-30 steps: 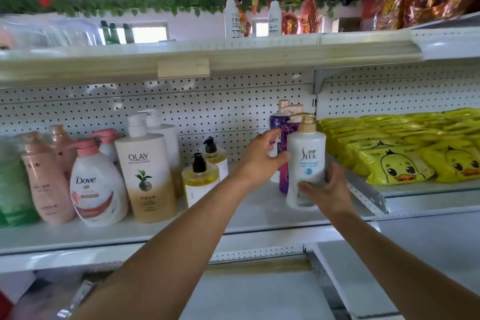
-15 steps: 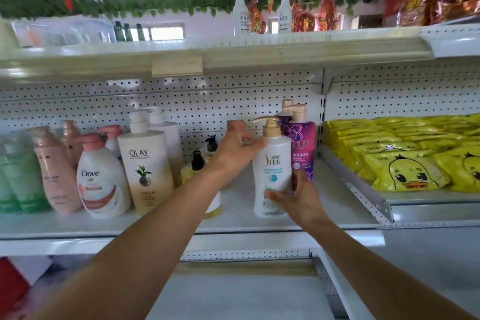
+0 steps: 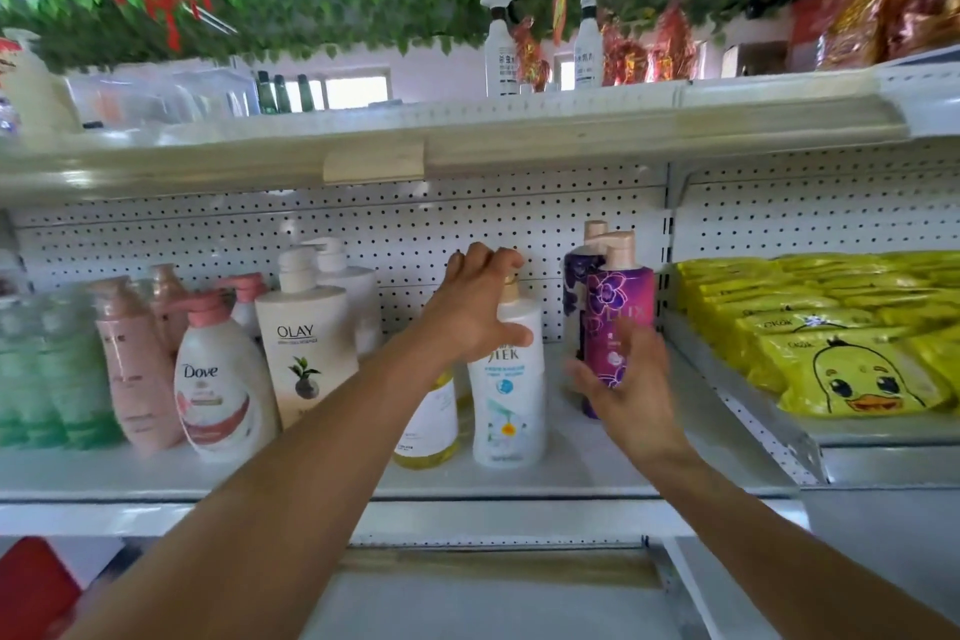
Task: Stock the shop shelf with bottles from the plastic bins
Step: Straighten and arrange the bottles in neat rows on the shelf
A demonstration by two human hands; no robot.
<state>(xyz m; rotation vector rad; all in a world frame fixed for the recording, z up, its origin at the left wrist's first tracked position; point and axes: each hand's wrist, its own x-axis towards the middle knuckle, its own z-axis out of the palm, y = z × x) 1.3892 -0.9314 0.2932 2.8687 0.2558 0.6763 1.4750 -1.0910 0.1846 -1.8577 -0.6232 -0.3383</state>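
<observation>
A white SLEK pump bottle (image 3: pixel 506 395) stands upright on the white middle shelf (image 3: pixel 597 476), close beside a yellow bottle (image 3: pixel 431 426). My left hand (image 3: pixel 475 309) grips its top, with fingers curled over the gold pump and the thumb on the shoulder. My right hand (image 3: pixel 623 379) is blurred, its fingers spread in front of the lower half of a purple LUX bottle (image 3: pixel 621 307). A second purple bottle (image 3: pixel 576 286) stands behind that one. I cannot tell whether the right hand touches it.
Left of the yellow bottle stand an Olay bottle (image 3: pixel 304 353), a Dove bottle (image 3: pixel 223 390), pink bottles (image 3: pixel 132 359) and green bottles (image 3: pixel 36 379). Yellow duck packs (image 3: pixel 852 374) fill the right shelf section. The upper shelf (image 3: pixel 519 140) overhangs, carrying spray bottles (image 3: pixel 501 47).
The white bottle has slid left, away from the purple bottles and next to the yellow one. My right hand has let go of it and moved right to the purple bottle.
</observation>
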